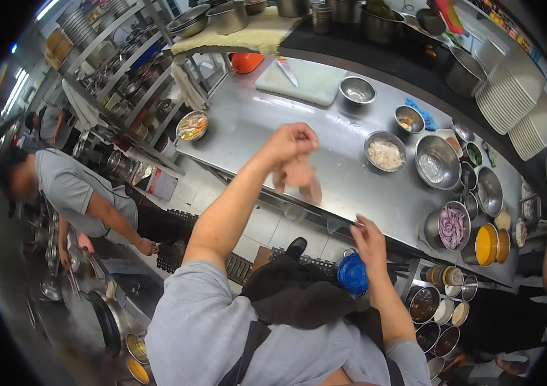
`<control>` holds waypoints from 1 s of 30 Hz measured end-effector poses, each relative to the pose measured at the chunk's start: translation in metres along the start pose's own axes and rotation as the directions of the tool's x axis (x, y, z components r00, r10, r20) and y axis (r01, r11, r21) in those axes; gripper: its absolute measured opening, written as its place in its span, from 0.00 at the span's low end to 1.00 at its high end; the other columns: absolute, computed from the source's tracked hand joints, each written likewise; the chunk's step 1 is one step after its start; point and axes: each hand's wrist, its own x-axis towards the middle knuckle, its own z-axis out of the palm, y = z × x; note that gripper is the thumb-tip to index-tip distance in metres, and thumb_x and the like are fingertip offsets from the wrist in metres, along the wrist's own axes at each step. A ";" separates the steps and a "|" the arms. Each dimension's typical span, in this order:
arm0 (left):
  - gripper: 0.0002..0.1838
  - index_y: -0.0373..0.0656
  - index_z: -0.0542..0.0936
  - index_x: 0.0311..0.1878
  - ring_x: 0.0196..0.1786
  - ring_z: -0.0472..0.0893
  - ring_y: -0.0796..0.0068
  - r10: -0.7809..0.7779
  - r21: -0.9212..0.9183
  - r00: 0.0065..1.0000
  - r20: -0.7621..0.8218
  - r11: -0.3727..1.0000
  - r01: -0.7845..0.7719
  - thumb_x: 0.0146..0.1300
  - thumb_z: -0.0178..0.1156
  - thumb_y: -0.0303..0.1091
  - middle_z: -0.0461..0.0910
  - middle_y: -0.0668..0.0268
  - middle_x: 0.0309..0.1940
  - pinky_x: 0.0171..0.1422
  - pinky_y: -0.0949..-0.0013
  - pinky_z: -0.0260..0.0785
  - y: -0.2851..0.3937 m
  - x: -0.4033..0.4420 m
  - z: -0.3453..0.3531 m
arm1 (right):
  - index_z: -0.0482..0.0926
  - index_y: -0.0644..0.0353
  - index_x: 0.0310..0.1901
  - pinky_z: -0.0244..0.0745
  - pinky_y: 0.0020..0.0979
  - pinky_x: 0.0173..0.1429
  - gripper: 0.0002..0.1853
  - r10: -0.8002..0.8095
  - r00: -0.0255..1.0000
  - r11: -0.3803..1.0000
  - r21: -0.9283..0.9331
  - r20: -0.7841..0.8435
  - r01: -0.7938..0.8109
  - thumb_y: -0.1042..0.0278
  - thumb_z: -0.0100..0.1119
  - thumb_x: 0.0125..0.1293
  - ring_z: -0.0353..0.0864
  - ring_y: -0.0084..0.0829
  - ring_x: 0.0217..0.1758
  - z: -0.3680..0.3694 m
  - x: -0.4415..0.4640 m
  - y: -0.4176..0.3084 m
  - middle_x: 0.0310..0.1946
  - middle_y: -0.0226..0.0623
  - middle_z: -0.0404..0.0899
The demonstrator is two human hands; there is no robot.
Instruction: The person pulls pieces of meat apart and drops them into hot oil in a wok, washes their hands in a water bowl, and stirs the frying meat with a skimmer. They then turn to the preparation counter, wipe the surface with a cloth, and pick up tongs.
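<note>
My left hand [291, 145] is above the front part of the steel table [235, 122], its fingers curled together. Just below it is a pale pink thing [299, 174], smeared by motion. I cannot tell what this is, or whether the fingers hold it. Near the table's front edge, my right hand [369, 239] has its fingers partly bent and apart, with nothing visible in it. A steel bowl of pale, shredded-looking food [384, 152] stands beyond my hands to the right. At the table's left end sits a bowl of mixed cut vegetables [191, 126].
A white cutting board [312, 83] bears a knife [288, 74]. Steel bowls [437, 161], one of sliced purple onion [453, 228], crowd the right side. Below hangs a blue round thing [353, 273]. A co-worker [80, 186] stands at the stove, left.
</note>
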 end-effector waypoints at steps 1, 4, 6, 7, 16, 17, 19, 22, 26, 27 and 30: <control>0.05 0.39 0.78 0.35 0.36 0.77 0.81 -0.040 -0.003 0.997 0.071 0.999 0.040 0.55 0.63 0.26 0.79 0.69 0.32 0.41 0.77 0.69 0.002 -0.011 0.006 | 0.78 0.66 0.48 0.76 0.30 0.43 0.16 -0.006 1.000 1.000 -0.007 0.009 0.006 0.67 0.62 0.60 0.81 0.32 0.38 0.018 0.011 -0.015 0.38 0.44 0.81; 0.06 0.40 0.78 0.35 0.37 0.76 0.81 0.065 -0.022 0.978 0.196 0.998 -0.062 0.56 0.64 0.28 0.79 0.70 0.31 0.43 0.77 0.68 0.005 -0.035 0.018 | 0.77 0.64 0.46 0.72 0.38 0.48 0.17 -0.292 0.957 0.944 -0.159 0.004 0.288 0.64 0.62 0.58 0.78 0.49 0.43 0.068 0.026 -0.039 0.39 0.47 0.79; 0.07 0.40 0.78 0.35 0.35 0.76 0.82 0.112 0.050 0.974 0.198 0.991 -0.124 0.54 0.65 0.29 0.79 0.70 0.31 0.41 0.77 0.68 0.015 -0.047 0.004 | 0.77 0.65 0.43 0.71 0.42 0.48 0.15 -0.060 0.942 0.990 -0.098 0.329 0.097 0.62 0.60 0.59 0.76 0.52 0.43 0.090 0.029 -0.033 0.38 0.50 0.78; 0.08 0.40 0.77 0.35 0.33 0.75 0.82 0.154 0.126 0.967 0.202 0.975 -0.181 0.53 0.65 0.30 0.79 0.70 0.30 0.39 0.76 0.68 0.017 -0.049 -0.007 | 0.77 0.67 0.38 0.71 0.33 0.41 0.13 -0.171 0.943 0.978 -0.064 0.284 0.197 0.63 0.59 0.61 0.78 0.38 0.35 0.099 0.028 -0.028 0.33 0.43 0.79; 0.23 0.38 0.80 0.43 0.39 0.80 0.63 0.243 0.437 0.887 0.393 0.799 -0.412 0.52 0.65 0.48 0.82 0.59 0.35 0.45 0.65 0.70 -0.016 -0.039 -0.111 | 0.73 0.65 0.32 0.66 0.29 0.32 0.10 -0.360 0.925 0.931 -0.115 -0.120 0.347 0.65 0.56 0.64 0.71 0.30 0.26 0.069 0.115 -0.142 0.23 0.43 0.73; 0.20 0.40 0.81 0.42 0.39 0.80 0.58 0.189 0.568 0.908 0.374 0.727 -0.385 0.51 0.65 0.46 0.81 0.57 0.34 0.45 0.62 0.71 -0.014 -0.036 -0.113 | 0.73 0.65 0.33 0.67 0.30 0.32 0.10 -0.368 0.923 0.928 -0.100 -0.110 0.358 0.66 0.56 0.63 0.72 0.35 0.26 0.073 0.128 -0.155 0.23 0.45 0.74; 0.18 0.41 0.81 0.41 0.40 0.80 0.53 0.157 0.683 0.921 0.357 0.629 -0.372 0.50 0.64 0.43 0.81 0.55 0.34 0.44 0.60 0.71 -0.011 -0.026 -0.123 | 0.73 0.65 0.33 0.67 0.31 0.32 0.09 -0.386 0.915 0.921 -0.097 -0.115 0.376 0.67 0.57 0.62 0.74 0.40 0.25 0.077 0.146 -0.185 0.24 0.47 0.75; 0.13 0.42 0.81 0.37 0.39 0.78 0.50 0.285 0.728 0.951 0.123 0.625 -0.281 0.47 0.62 0.37 0.80 0.53 0.33 0.42 0.58 0.71 -0.029 -0.008 -0.142 | 0.74 0.63 0.34 0.69 0.34 0.32 0.07 -0.434 0.897 0.900 -0.096 -0.087 0.426 0.68 0.57 0.61 0.76 0.48 0.28 0.071 0.159 -0.220 0.25 0.50 0.76; 0.09 0.41 0.77 0.30 0.35 0.79 0.52 0.325 0.743 0.939 -0.117 0.656 -0.134 0.44 0.61 0.33 0.79 0.53 0.28 0.39 0.59 0.71 -0.052 0.013 -0.169 | 0.75 0.62 0.37 0.71 0.36 0.35 0.06 -0.521 0.847 0.850 -0.156 -0.102 0.504 0.69 0.56 0.60 0.79 0.50 0.33 0.063 0.177 -0.231 0.28 0.51 0.78; 0.10 0.40 0.77 0.31 0.35 0.80 0.55 0.287 0.681 0.953 -0.096 0.717 -0.147 0.44 0.61 0.33 0.80 0.55 0.28 0.40 0.60 0.71 -0.060 0.018 -0.176 | 0.76 0.62 0.38 0.72 0.36 0.36 0.07 -0.490 0.861 0.868 -0.171 -0.135 0.467 0.69 0.55 0.61 0.79 0.51 0.35 0.063 0.183 -0.228 0.29 0.51 0.78; 0.17 0.39 0.76 0.38 0.39 0.80 0.60 0.177 0.427 0.984 -0.027 0.892 -0.148 0.45 0.64 0.36 0.81 0.58 0.34 0.46 0.62 0.71 -0.070 0.033 -0.202 | 0.78 0.60 0.43 0.73 0.35 0.39 0.09 -0.492 0.849 0.866 -0.206 -0.190 0.456 0.68 0.54 0.63 0.80 0.50 0.38 0.059 0.205 -0.213 0.33 0.51 0.80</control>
